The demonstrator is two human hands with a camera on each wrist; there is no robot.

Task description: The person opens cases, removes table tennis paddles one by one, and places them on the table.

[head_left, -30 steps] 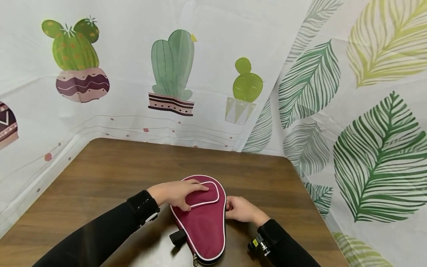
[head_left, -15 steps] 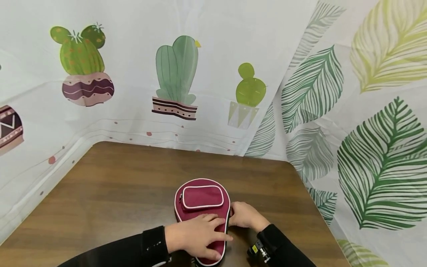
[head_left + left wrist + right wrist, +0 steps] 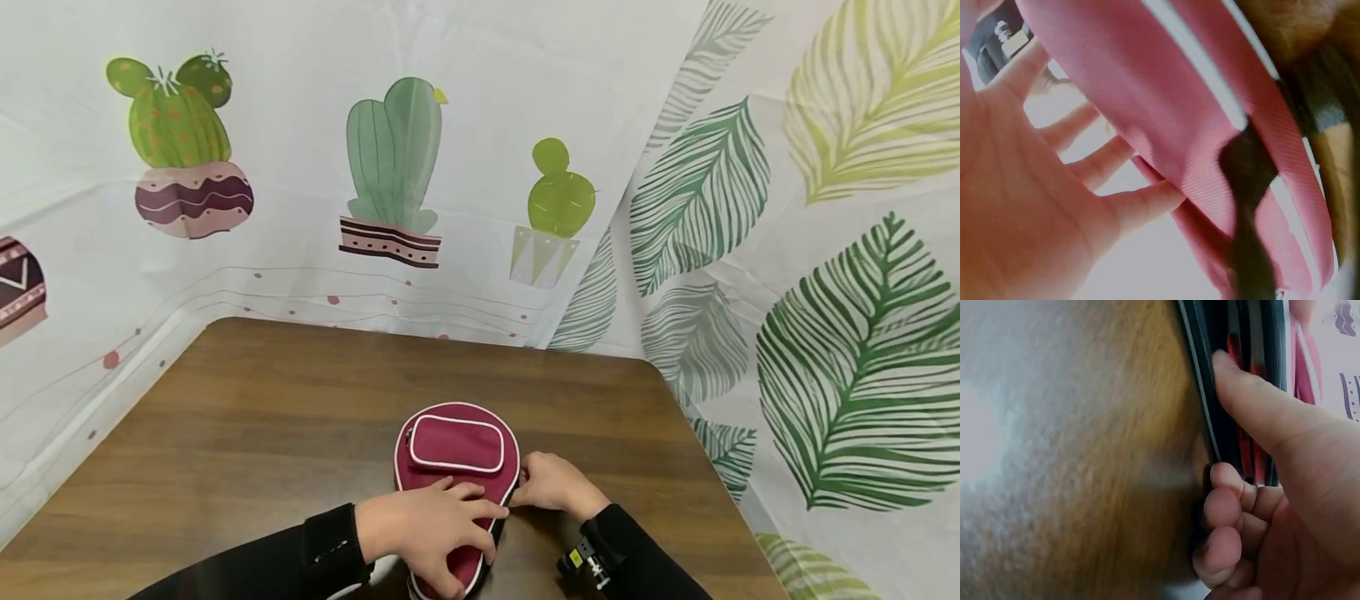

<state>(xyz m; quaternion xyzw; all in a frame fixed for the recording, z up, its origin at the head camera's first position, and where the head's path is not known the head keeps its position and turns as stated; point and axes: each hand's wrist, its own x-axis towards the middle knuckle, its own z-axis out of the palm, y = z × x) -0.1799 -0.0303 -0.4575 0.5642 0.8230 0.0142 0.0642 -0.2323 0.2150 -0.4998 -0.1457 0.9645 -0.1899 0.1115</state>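
Observation:
A maroon table tennis paddle case (image 3: 420,478) with white piping lies on the wooden table, its wide end away from me. My left hand (image 3: 431,529) spreads over the narrow part, fingers apart and touching the cloth. In the left wrist view, straight fingertips rest along the case (image 3: 1129,69) beside a black strap (image 3: 1249,156). At the right edge, my right hand (image 3: 551,483) holds the case's rim. The right wrist view shows the thumb at a gap in the side, the other fingers curled below. Inside the gap appear red-edged paddles (image 3: 1246,453), partly hidden.
A zipped pocket (image 3: 457,443) with white trim sits on the case's wide end. The brown wooden table (image 3: 300,375) reaches back to white cloth walls (image 3: 480,50) printed with cacti and leaves.
My left hand has moved from the pocket down to the narrow part of the case, then a little left. The narrow end has swung slightly left. My right hand stays at the right edge.

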